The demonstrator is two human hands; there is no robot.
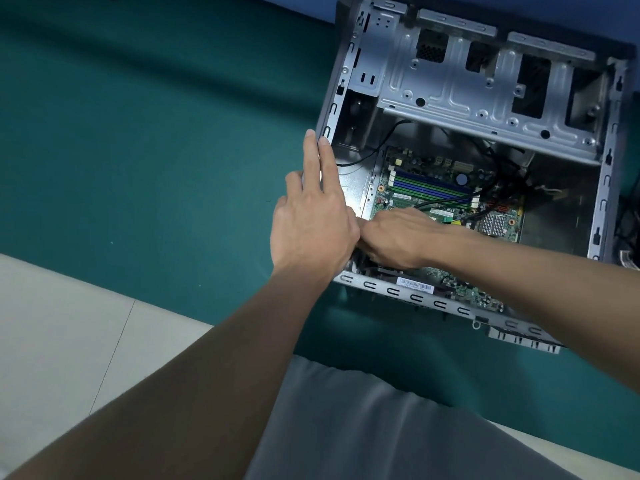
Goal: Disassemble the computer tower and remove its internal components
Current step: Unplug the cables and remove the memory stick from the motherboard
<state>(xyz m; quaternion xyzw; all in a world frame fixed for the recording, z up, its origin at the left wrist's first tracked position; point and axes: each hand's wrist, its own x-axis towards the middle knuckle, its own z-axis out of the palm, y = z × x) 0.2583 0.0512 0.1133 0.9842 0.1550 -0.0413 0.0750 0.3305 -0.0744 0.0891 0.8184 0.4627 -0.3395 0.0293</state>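
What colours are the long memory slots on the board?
The memory slots are blue and green; head view.

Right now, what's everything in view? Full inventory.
computer case: 1, grey metal, side open, lying on the mat, upper right
drive cage: 1, silver, far end of the case
motherboard: 1, green, on the case floor
memory slots: several, blue and green, far part of the motherboard
heatsink: 1, silver, right part of the motherboard
cables: several, black, across the motherboard
barcode label: 1, white, by the near case rail
mat: 1, teal, under the case
grey garment: 1, bottom centre
left hand: fingers straight, on the left case wall
right hand: inside the case, fingertips hidden
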